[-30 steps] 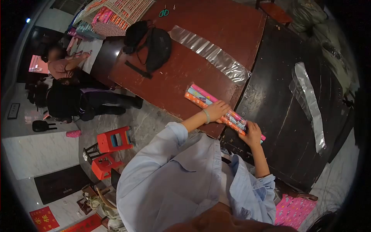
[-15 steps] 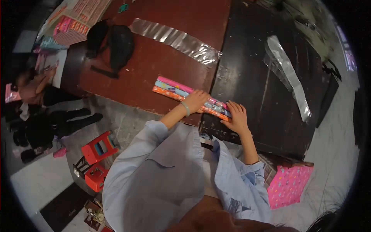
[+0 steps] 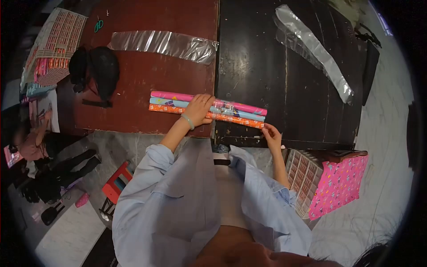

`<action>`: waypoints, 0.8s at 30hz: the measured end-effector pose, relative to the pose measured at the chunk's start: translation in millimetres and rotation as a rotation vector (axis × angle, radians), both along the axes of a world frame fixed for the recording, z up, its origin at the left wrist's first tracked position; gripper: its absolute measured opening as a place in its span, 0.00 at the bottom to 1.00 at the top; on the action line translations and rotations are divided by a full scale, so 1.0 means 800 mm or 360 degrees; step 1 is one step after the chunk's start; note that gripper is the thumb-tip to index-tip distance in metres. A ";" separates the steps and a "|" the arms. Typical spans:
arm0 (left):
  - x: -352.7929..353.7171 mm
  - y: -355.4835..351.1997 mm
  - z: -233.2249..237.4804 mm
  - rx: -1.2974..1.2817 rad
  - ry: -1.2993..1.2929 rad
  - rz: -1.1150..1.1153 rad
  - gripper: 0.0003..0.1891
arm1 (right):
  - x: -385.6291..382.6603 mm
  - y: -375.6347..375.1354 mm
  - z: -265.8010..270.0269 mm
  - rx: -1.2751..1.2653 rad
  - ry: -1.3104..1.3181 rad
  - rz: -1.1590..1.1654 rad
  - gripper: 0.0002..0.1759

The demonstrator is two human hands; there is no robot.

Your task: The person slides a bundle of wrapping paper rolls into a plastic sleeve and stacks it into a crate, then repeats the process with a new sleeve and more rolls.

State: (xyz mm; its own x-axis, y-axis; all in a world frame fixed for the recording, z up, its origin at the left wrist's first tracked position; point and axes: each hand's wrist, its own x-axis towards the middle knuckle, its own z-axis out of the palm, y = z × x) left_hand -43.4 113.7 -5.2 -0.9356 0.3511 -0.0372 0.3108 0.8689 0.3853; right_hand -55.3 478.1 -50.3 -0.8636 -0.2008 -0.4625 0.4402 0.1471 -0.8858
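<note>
Three rolls of patterned wrapping paper, a pink roll (image 3: 171,95), a light blue roll (image 3: 156,101) and an orange roll (image 3: 171,109), lie side by side across the seam between two tables. Shiny clear plastic film (image 3: 227,111) covers part of their right half. My left hand (image 3: 199,109), with a bracelet at the wrist, grips across the rolls near their middle. At the right end of the orange roll is my right hand (image 3: 272,135), thumb and forefinger drawn together in a pinch. Anything between those fingertips is too small to make out.
Clear plastic strips lie on the red-brown table (image 3: 133,75) and the black table (image 3: 253,53). A black bag (image 3: 104,71) and green scissors (image 3: 98,25) are at left. Crates of rolls (image 3: 60,35), a red stool (image 3: 118,182) and a seated person (image 3: 33,142) are further left.
The rolls now lie flatter and further left in view. My right hand has moved from on top of their right end to the lower corner. My left hand stays on them; the view has shifted.
</note>
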 end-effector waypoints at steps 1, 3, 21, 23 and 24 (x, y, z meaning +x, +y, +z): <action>0.001 0.000 -0.001 -0.0003 0.0043 -0.0016 0.48 | -0.001 -0.006 0.004 0.0056 0.0018 -0.0037 0.12; 0.003 0.000 -0.005 -0.0038 0.0035 -0.0011 0.48 | -0.001 -0.012 0.007 0.0046 0.0113 -0.0057 0.11; 0.009 0.012 -0.008 0.0010 0.0080 0.0159 0.46 | -0.035 -0.160 0.056 0.0898 0.0620 0.0429 0.10; 0.009 0.009 -0.006 0.0016 0.0130 0.0166 0.45 | -0.043 -0.135 0.061 0.0898 0.0760 0.0316 0.09; 0.009 0.008 -0.003 0.0013 0.0136 0.0185 0.46 | -0.048 -0.118 0.064 0.0931 0.0745 0.0284 0.08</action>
